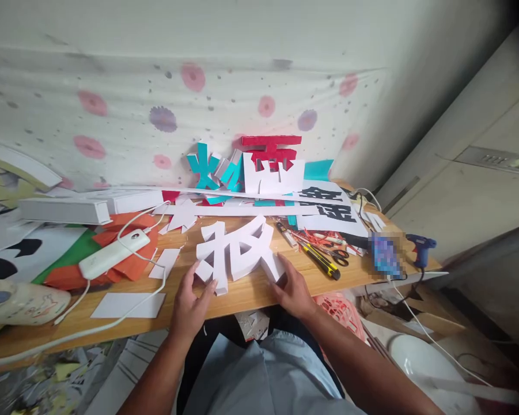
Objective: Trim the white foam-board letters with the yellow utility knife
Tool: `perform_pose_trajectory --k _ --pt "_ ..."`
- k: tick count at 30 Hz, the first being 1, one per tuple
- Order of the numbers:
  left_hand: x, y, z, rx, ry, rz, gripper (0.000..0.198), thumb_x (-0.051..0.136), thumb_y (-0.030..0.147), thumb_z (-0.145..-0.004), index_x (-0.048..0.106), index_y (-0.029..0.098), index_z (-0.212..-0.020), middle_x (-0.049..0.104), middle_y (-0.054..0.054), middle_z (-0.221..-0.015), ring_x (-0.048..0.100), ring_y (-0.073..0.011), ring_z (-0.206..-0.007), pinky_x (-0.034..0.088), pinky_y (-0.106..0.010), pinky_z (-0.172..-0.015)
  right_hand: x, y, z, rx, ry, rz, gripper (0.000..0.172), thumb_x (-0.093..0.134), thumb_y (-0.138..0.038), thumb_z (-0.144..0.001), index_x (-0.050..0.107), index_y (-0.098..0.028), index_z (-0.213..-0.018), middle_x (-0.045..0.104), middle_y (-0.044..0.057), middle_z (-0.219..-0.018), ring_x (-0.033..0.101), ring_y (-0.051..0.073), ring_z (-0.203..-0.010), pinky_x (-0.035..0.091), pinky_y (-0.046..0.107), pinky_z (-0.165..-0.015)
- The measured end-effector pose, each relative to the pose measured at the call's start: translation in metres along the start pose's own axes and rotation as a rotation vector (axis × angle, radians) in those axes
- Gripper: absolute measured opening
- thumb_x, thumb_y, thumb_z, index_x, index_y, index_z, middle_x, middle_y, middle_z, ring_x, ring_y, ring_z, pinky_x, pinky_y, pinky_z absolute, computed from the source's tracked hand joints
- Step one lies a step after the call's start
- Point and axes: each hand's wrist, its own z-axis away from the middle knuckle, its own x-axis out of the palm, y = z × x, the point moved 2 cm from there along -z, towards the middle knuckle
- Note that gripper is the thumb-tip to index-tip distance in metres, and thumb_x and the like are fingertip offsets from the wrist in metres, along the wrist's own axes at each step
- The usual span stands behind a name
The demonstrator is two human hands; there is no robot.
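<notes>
A large white foam character point(237, 251) lies flat on the wooden table point(242, 294) in front of me. My left hand point(192, 305) grips its lower left part, thumb and fingers closed on the edge. At the character's lower right corner, my right hand point(294, 293) has its fingers curled onto the edge. Both hands rest at the table's near edge.
Teal point(207, 170), red point(271, 151) and white foam characters lean against the back wall. A yellow utility knife point(322, 260), scissors point(339, 255), a blue glue gun point(420, 246), a white power strip point(112, 253) with cable, orange paper point(129, 259) and white card pieces point(127, 304) lie around.
</notes>
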Motion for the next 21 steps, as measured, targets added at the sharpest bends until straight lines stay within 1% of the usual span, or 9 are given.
perform_pose_trajectory --k 6,10,14,18,21 --pt "0.0 0.003 -0.003 0.016 0.01 0.037 0.076 0.077 0.061 -0.095 0.056 0.025 -0.158 0.066 -0.015 -0.155 0.062 -0.0369 -0.144 0.043 -0.057 -0.129 -0.006 -0.009 0.007 -0.05 -0.003 0.038 0.094 0.084 -0.045 -0.096 0.037 -0.025 -0.175 0.063 0.019 -0.162 0.069 0.042 -0.14 0.061 0.061 -0.114" --pt "-0.004 0.002 -0.01 -0.026 -0.022 0.055 0.076 0.078 0.062 -0.094 0.057 0.026 -0.158 0.066 -0.013 -0.155 0.064 -0.0366 -0.142 0.046 -0.056 -0.127 -0.008 -0.017 0.02 -0.097 -0.003 0.056 0.1 0.085 -0.047 -0.096 0.031 -0.029 -0.178 0.066 0.019 -0.158 0.07 0.042 -0.138 0.063 0.061 -0.112" --pt "-0.009 -0.001 -0.019 -0.063 -0.005 0.111 0.077 0.078 0.064 -0.093 0.059 0.025 -0.157 0.067 -0.013 -0.154 0.064 -0.0378 -0.143 0.046 -0.056 -0.127 -0.008 -0.028 0.035 -0.149 0.013 0.042 0.106 0.086 -0.048 -0.095 0.026 -0.032 -0.18 0.066 0.018 -0.158 0.071 0.043 -0.136 0.065 0.061 -0.11" --pt "-0.012 -0.005 -0.027 -0.059 -0.001 0.113 0.079 0.08 0.065 -0.092 0.06 0.023 -0.156 0.067 -0.015 -0.153 0.063 -0.0374 -0.142 0.046 -0.055 -0.126 -0.009 -0.038 0.044 -0.156 -0.006 -0.024 0.103 0.087 -0.045 -0.096 0.028 -0.034 -0.18 0.066 0.015 -0.159 0.071 0.042 -0.137 0.065 0.06 -0.112" --pt "-0.012 -0.003 -0.03 -0.024 -0.002 0.154 0.079 0.079 0.065 -0.093 0.06 0.021 -0.156 0.067 -0.015 -0.153 0.065 -0.0352 -0.139 0.05 -0.05 -0.122 -0.008 -0.039 0.046 -0.136 0.033 -0.098 0.095 0.086 -0.044 -0.098 0.035 -0.034 -0.177 0.067 0.015 -0.158 0.071 0.04 -0.138 0.065 0.06 -0.113"
